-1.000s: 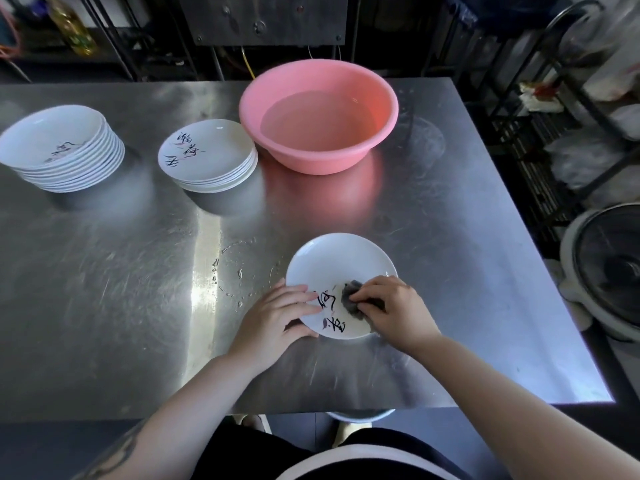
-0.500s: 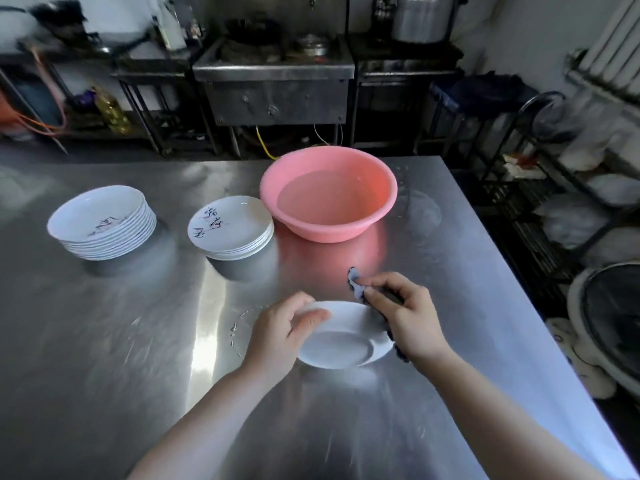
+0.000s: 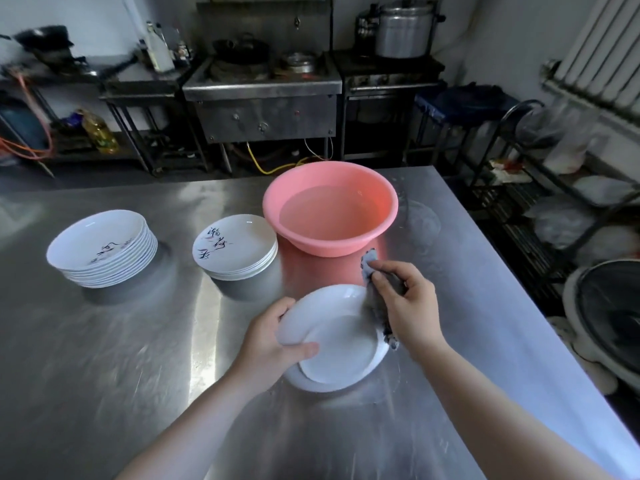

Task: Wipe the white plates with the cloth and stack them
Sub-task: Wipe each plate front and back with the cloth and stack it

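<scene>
A white plate (image 3: 341, 344) is turned bottom side up and tilted just above the steel table (image 3: 104, 358). My left hand (image 3: 273, 341) grips its left rim, thumb on the underside. My right hand (image 3: 405, 303) holds a grey cloth (image 3: 375, 299) against the plate's right edge; part of the cloth sticks up above my fingers and part hangs below. Two stacks of white plates stand behind: a taller one (image 3: 104, 247) at the left and a shorter one (image 3: 237, 245) with black writing beside the basin.
A pink basin (image 3: 330, 206) holding water stands behind the plate, next to the shorter stack. The table's right edge runs close to a wire rack (image 3: 540, 188) and a fan (image 3: 606, 317) on the floor. Stoves and pots line the far wall.
The plate went from lying face up on the table to flipped bottom up and lifted in my left hand. My right hand moved the cloth from the plate's inside to its right rim.
</scene>
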Available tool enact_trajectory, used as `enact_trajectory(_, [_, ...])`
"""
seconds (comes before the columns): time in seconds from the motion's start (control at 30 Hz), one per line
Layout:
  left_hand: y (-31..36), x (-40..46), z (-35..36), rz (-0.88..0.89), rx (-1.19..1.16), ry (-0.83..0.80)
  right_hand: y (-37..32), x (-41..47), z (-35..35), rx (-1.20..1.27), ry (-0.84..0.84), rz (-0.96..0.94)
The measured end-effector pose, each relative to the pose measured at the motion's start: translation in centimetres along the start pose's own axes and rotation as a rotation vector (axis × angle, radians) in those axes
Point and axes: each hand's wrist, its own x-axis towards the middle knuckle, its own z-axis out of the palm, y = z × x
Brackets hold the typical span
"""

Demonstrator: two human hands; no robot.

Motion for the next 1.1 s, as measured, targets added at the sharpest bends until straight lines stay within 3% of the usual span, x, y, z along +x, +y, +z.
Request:
enact_trajectory(0.13, [4.0, 0.0, -1.3, 0.04, -0.301, 0.162, -4.0, 0.5, 0.1, 0.013, 0.034, -0.15])
enact_trajectory(0.27, [9.5, 1.0, -2.3, 0.167, -0.411, 0.186, -10.0, 2.3, 1.2, -0.083, 0.06, -0.387])
enact_trajectory(0.4, [13.6, 2.1, -2.8, 0.319, -0.39, 0.222, -15.9, 3.1, 3.7, -0.211, 0.143, -0.622])
enact_trajectory(0.53, [16.2, 2.5, -3.9, 0.405, -0.281, 0.171, -18.9, 3.4, 5.2, -0.353, 0.011, -0.979])
enact_trajectory(0.67, [18.9, 2.6, -5.4, 0.528, -0.195, 0.143, -21.1, 5.7, 3.9, -0.21, 0.142, -0.803])
enact_trajectory(0.8, [21.0, 3.3, -5.7, 0.612, -0.165, 0.122, -22.4, 4.4, 5.6, -0.25, 0.07, -1.121])
enact_trajectory(0.83, [21.4, 3.3, -5.7, 0.601, -0.179, 0.124, -22.7, 4.8, 5.4, -0.242, 0.068, -1.148])
enact_trajectory(0.93, [22.5, 4.2, -5.4, 0.557, -0.153, 0.134, -23.7, 6.0, 4.7, -0.132, 0.129, -0.998])
enact_trajectory(1.03, [22.6, 5.0, -5.5, 0.43, -0.208, 0.014, -24.1, 4.4, 5.9, -0.22, 0.01, -1.192])
enact_trajectory(1.1, [22.4, 4.8, -5.6, 0.459, -0.264, 0.056, -24.3, 4.7, 5.9, -0.255, -0.093, -1.266])
